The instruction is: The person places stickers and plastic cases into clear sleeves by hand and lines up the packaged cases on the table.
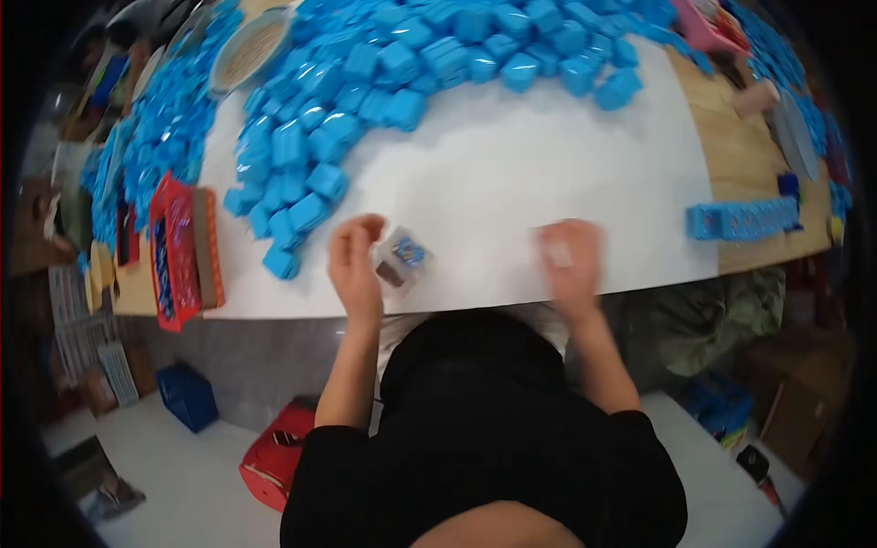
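My left hand [354, 267] is over the white tabletop near its front edge, fingers loosely curved and apart. Right beside it is a small clear packet [403, 261] with a blue printed part and a dark brown part; whether the hand touches it is unclear. My right hand [574, 269], smeared by motion, is farther right above the table with its fingers curled in. A small whitish piece [559, 254] shows at those fingers, too blurred to name.
A big heap of wrapped light-blue blocks [402, 64] curves around the back and left. At left stands a red basket [174, 251]; behind it, a bowl of grains [251, 53]. A row of blue packs [742, 219] lies at right. A red bag [279, 452] is below the table.
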Demonstrator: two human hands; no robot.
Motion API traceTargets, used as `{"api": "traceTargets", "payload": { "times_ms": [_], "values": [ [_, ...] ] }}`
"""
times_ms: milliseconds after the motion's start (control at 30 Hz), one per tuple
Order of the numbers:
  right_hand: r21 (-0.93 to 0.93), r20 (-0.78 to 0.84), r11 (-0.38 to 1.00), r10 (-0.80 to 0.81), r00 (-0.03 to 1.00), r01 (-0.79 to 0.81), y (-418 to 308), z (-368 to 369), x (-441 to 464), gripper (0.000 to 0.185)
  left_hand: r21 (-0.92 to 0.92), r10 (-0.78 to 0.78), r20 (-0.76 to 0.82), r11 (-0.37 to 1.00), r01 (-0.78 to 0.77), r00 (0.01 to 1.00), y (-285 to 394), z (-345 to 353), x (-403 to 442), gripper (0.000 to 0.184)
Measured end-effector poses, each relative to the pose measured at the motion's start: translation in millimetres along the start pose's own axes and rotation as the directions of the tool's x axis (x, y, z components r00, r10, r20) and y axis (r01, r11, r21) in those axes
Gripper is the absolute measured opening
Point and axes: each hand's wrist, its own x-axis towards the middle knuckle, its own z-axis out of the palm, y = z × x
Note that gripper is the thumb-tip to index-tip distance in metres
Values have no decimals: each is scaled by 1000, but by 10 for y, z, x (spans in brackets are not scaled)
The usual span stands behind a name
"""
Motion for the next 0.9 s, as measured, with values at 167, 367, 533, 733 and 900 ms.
{"api": "traceTargets", "payload": {
  "times_ms": [167, 367, 533, 733, 900],
  "values": [
    [130, 277, 983, -160, 947, 128, -619, 1180, -132, 20, -140, -12, -293, 990, -31, 956, 26, -574, 108, 17],
    [-100, 341, 933, -295, 892, 346, -577, 1300, -277, 21, -95, -52, -167, 995, 37, 985, -178, -698, -17, 16],
    [-92, 340, 936, -293, 894, 341, -629, 1245, -229, 22, 68, -8, -31, 998, 10, 999, -145, -591, -24, 15],
    [155, 243, 987, -83, 966, 46, -684, 1107, -24, 21, 453, 297, 273, 799, -395, 915, 68, -490, -47, 15],
    [319, 261, 896, -396, 880, 309, -792, 1098, 739, 38, -465, -426, 124, 773, 432, 896, 157, -159, 105, 14]
  ]
}}
